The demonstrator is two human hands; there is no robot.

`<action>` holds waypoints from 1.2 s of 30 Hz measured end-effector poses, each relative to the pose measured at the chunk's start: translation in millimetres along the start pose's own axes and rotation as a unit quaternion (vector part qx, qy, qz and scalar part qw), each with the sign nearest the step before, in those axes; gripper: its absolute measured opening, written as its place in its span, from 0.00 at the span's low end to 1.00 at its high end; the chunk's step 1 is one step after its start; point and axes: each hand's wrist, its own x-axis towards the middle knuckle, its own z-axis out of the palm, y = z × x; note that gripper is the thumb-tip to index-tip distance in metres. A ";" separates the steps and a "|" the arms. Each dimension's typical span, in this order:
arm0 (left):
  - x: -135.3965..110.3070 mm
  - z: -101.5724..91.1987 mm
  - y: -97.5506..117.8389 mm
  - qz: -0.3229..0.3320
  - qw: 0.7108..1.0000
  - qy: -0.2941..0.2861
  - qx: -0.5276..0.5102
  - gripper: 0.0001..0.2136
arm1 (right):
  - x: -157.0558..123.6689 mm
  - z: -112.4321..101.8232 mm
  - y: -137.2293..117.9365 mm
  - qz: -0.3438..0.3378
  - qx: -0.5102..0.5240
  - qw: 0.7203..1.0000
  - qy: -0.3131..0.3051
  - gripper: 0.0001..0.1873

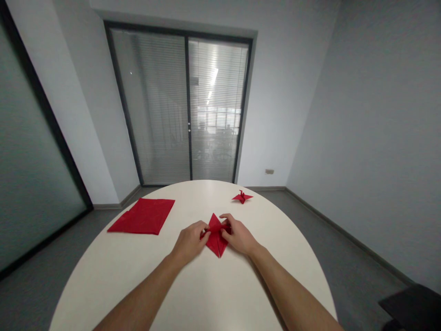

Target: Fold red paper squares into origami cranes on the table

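Two sides of the folded red paper (215, 238) are in our grip: our left hand (190, 240) pinches the left one and our right hand (242, 237) the right. The paper makes a diamond over the round white table (193, 294), its slit near tip pointing toward us. Farther out on our left lies a flat red sheet (146, 217); beyond it, right of centre, we have a red paper crane (242, 197); past the table, glass doors (188, 92) with blinds (220, 158)
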 end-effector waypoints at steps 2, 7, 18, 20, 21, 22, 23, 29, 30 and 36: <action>0.3 -0.7 2.0 -0.009 1.000 0.009 0.007 0.06 | 0.0 -0.2 -2.6 -0.008 -0.003 1.000 0.001 0.20; 0.5 -1.2 5.7 -0.036 0.999 0.021 0.029 0.04 | 1.1 1.7 -7.6 -0.009 -0.026 1.000 0.008 0.05; 0.9 4.5 2.3 -0.061 0.997 0.024 0.048 0.05 | 1.3 8.5 -5.6 -0.018 -0.033 0.999 0.017 0.04; 1.1 5.7 1.7 -0.067 0.995 0.027 0.062 0.05 | 0.8 8.2 -5.0 -0.018 -0.031 0.999 0.014 0.06; 1.1 5.9 1.5 -0.068 0.995 0.027 0.067 0.06 | 0.6 8.0 -4.6 -0.019 -0.028 0.999 0.012 0.07; 1.1 6.0 1.5 -0.068 0.995 0.028 0.068 0.06 | 0.5 7.8 -4.3 -0.019 -0.026 0.999 0.009 0.09; 1.0 5.9 1.6 -0.066 0.995 0.029 0.068 0.06 | 0.4 7.7 -4.0 -0.018 -0.026 0.999 0.007 0.11; 0.4 5.9 3.8 -0.061 0.995 0.031 0.068 0.05 | 2.3 8.6 -2.9 0.009 -0.050 0.999 0.013 0.11; 0.5 6.2 4.0 -0.063 0.995 0.033 0.068 0.05 | 2.6 9.1 -2.9 0.010 -0.047 0.999 0.015 0.11; 1.5 6.1 5.5 -0.086 0.994 0.030 0.066 0.05 | 2.1 11.0 -4.0 0.013 -0.034 0.999 0.025 0.17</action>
